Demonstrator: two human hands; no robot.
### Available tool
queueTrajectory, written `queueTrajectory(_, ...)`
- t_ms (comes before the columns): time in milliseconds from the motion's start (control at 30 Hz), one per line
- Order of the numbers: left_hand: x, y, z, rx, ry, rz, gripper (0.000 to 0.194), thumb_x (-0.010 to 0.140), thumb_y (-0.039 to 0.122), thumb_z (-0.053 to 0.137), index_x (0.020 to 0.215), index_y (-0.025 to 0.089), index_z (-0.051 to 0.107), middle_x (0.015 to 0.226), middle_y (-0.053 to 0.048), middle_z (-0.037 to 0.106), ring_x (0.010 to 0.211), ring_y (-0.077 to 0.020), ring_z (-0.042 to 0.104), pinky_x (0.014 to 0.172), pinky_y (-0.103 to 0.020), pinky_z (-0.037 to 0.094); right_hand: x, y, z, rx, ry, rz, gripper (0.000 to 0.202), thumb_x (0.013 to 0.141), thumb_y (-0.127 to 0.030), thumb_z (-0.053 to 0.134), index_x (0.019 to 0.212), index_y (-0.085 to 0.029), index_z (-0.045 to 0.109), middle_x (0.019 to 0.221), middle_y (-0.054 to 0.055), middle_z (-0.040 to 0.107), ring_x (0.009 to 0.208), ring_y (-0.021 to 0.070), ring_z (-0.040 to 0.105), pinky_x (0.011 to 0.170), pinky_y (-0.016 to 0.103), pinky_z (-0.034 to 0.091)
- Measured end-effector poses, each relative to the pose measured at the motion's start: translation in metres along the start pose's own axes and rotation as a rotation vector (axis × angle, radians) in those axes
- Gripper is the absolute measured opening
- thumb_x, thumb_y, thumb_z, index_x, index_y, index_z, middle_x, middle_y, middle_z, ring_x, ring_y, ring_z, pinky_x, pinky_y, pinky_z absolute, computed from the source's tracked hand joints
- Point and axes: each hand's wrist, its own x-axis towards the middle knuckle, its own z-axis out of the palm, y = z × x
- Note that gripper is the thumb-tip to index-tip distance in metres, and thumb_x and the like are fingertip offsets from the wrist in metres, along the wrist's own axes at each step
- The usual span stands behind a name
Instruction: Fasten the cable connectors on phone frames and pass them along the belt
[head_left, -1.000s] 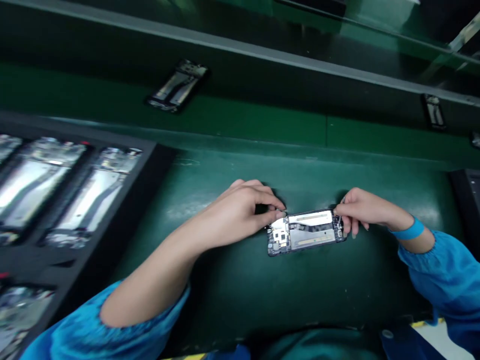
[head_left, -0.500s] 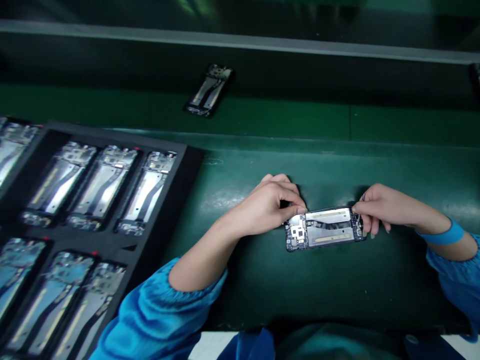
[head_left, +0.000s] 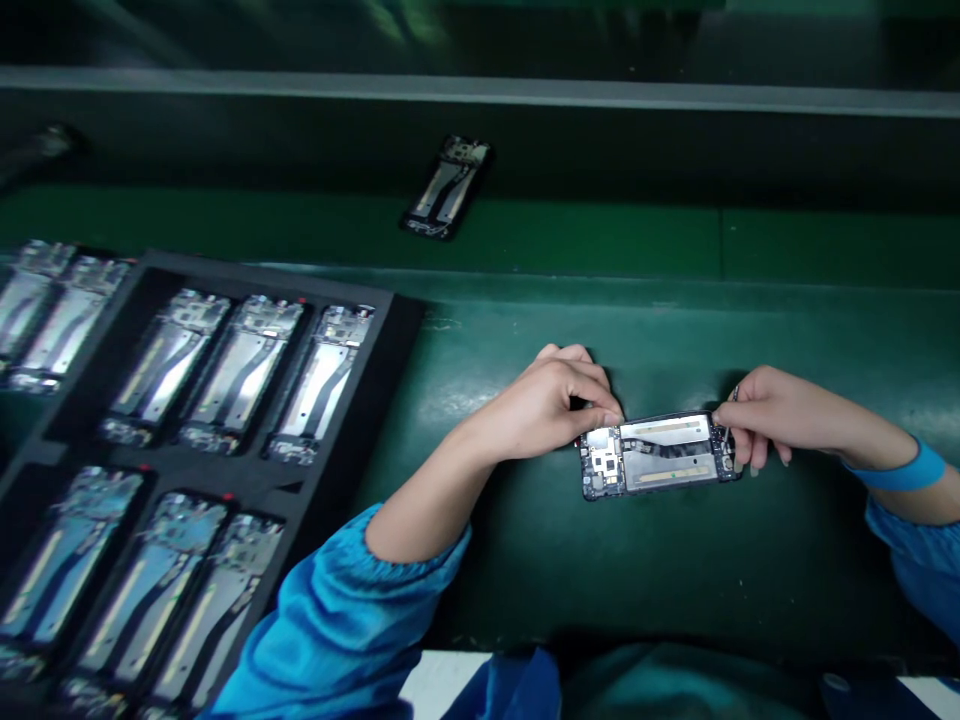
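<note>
An opened smartphone (head_left: 667, 468) lies lengthwise before me, its inside facing up. Its circuit board shows at the left end, and a dark ribbon cable crosses the silvery middle. My left hand (head_left: 566, 400) is closed, with thumb and forefinger pinching the phone's upper left edge; the other fingers curl away behind. At the opposite end, my right hand (head_left: 761, 415) is closed on the phone's upper right corner, thumb on top and fingers bent beside the end. Something small and dark shows by the right forefinger, too small to name. A blue band circles the right wrist.
A black tray (head_left: 405, 310) with several opened phones in its slots stands on the left. More phones (head_left: 75, 310) lie beyond it at far left. Another opened phone (head_left: 446, 190) rests on the green ledge (head_left: 600, 235) at the back. A grey rail (head_left: 525, 92) runs across behind.
The whole view has shifted, so everything appears slightly further right and more of the left side shows. Both hands keep their hold on the phone.
</note>
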Motion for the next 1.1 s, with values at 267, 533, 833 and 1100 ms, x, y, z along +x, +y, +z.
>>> queueTrajectory(267,0.006,0.004,-0.001,0.068,-0.043,0.005,0.015,0.093,0.027,0.066,0.088,0.027,0.08,0.089,0.0,0.076,0.094,-0.0206,0.057,0.093,-0.038,0.031,-0.001,-0.002,0.0,-0.023,-0.02,0.002,0.032,0.084,-0.025,0.057,0.056,-0.014,0.067,0.07,0.012,0.075,0.058,0.0169,0.072,0.035,0.013,0.044)
queueTrajectory(533,0.015,0.013,0.003,0.152,-0.051,0.059,0.016,0.094,0.025,0.065,0.087,0.029,0.079,0.09,0.002,0.076,0.092,-0.0195,0.055,0.085,-0.037,0.026,-0.002,-0.006,0.003,0.01,0.011,0.013,0.033,0.086,-0.019,0.057,0.055,-0.014,0.065,0.07,0.013,0.075,0.058,0.0172,0.072,0.035,0.014,0.043)
queueTrajectory(833,0.063,0.037,0.02,0.201,-0.088,0.153,0.019,0.089,0.015,0.064,0.08,0.027,0.077,0.086,0.003,0.075,0.091,-0.0202,0.055,0.083,-0.037,0.029,0.0,-0.008,0.007,0.032,0.02,-0.021,0.036,0.087,-0.014,0.052,0.053,-0.014,0.063,0.06,0.011,0.071,0.051,0.0161,0.069,0.035,0.014,0.044)
queueTrajectory(1100,0.076,0.042,0.028,0.239,-0.097,0.14,0.021,0.089,0.017,0.059,0.083,0.026,0.077,0.088,0.0,0.075,0.096,-0.0224,0.058,0.088,-0.038,0.034,0.003,-0.003,0.005,0.039,0.011,-0.082,0.035,0.087,-0.016,0.052,0.054,-0.014,0.065,0.059,0.009,0.071,0.05,0.0166,0.069,0.034,0.016,0.045)
